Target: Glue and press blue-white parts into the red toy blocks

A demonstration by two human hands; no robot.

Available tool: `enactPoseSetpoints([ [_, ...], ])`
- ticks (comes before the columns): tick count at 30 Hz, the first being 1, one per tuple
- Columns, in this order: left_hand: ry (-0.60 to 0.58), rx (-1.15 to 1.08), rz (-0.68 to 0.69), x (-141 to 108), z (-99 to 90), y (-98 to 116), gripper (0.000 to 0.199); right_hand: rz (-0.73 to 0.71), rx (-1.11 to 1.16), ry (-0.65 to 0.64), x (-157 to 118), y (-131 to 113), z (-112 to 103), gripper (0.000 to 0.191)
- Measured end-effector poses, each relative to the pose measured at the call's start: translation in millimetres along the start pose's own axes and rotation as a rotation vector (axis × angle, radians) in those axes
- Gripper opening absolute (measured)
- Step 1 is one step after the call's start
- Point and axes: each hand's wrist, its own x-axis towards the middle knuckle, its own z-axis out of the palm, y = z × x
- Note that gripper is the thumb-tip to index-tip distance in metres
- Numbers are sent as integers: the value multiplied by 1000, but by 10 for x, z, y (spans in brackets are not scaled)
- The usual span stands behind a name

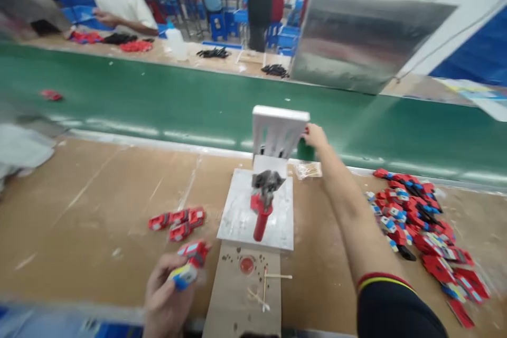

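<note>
At the lower left, my left hand (pixel 168 293) is closed around a small red, blue and yellow toy part (pixel 192 261). My right arm reaches forward, and my right hand (pixel 316 136) is closed at the upper right edge of a pale metal fixture (pixel 280 129). Something small and red shows at its fingertips, too little to name. The fixture has a red handle (pixel 260 226) and a metal base plate (pixel 233 216). Left of the base lie several red pieces (pixel 180 222). On a cardboard strip (pixel 241 314) are a small red dish (pixel 247 265) and some cotton swabs (pixel 264 288).
A heap of red, blue and black toy parts (pixel 412 211) covers the right of the table. Behind the fixture runs a green conveyor belt (pixel 178 100) carrying a red piece (pixel 51 95). A clear packet (pixel 309 170) lies by the belt. Other people stand or sit beyond it.
</note>
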Motion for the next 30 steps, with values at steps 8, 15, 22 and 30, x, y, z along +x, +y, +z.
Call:
enactPoseSetpoints([
  [8,-523,29,388,-271,251,37,50,-420,27,-182,-2312,619,-349,27],
  [15,-782,1,516,-505,194,9,53,-251,-40,47,-3593,520,-4,57],
  [22,-825,-20,459,-748,140,-28,57,-654,726,21,-4363,-703,-16,71],
  [30,-756,14,459,-941,153,-13,56,-649,885,190,-4432,-959,308,51],
])
